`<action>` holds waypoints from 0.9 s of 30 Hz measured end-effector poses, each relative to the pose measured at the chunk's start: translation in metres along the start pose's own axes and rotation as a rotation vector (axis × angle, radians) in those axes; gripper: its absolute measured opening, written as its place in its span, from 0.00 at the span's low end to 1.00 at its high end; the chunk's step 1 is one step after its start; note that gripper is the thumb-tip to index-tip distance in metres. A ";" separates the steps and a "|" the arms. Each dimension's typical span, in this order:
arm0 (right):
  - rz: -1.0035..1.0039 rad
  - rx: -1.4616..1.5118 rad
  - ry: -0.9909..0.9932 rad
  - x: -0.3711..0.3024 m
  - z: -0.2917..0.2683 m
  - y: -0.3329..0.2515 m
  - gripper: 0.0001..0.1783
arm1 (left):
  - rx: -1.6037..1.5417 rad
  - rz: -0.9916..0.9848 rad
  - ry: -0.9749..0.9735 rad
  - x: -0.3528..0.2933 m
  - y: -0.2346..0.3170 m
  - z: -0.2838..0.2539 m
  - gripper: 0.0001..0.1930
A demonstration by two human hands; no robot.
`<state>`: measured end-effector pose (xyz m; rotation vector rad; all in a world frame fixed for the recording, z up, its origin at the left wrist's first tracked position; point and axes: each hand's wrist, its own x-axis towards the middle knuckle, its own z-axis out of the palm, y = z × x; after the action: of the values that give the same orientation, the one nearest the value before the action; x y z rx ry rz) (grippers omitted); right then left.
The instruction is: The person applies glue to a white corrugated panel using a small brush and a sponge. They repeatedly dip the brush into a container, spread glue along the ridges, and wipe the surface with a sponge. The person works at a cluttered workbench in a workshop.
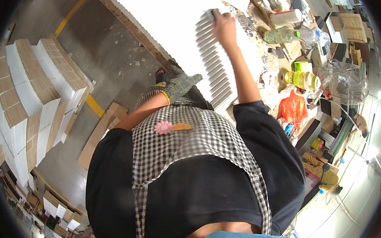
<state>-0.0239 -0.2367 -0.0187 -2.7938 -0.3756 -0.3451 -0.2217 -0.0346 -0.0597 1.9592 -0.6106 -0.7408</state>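
My right hand (224, 27), bare, is closed at the far part of a white stack of sheets (161, 21). A small dark thing shows at its fingertips, too small to name. Beneath and beside this hand, a fanned row of white sheet edges (215, 59) runs down toward me in slanted ridges. My left hand (181, 87) wears a grey work glove with a yellow cuff. Its fingers are stretched out toward the stack's near left corner, with nothing visible in them. Whether they touch the stack I cannot tell.
Right of the stack, a cluttered surface holds a green bottle (282, 35), a yellow-labelled bottle (300, 80), a red plastic bag (292, 105) and a wire-caged fan (342, 82). Tall stacks of white and brown board (38, 85) stand on the floor at left. Other people are far right.
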 end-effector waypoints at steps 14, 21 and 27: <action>-0.129 0.188 -0.142 -0.069 -0.065 -0.170 0.20 | 0.417 -0.247 -0.117 0.005 0.004 0.014 0.22; -0.325 0.461 -0.087 -0.095 -0.042 -0.160 0.29 | 0.382 -0.270 -0.097 0.004 0.015 0.003 0.26; -0.387 0.080 -0.094 -0.042 -0.049 -0.089 0.25 | 0.275 -0.564 0.223 0.001 0.065 -0.010 0.32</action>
<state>-0.0990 -0.1796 0.0383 -2.6534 -0.9351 -0.2740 -0.2216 -0.0591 0.0009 2.4676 -0.0111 -0.7850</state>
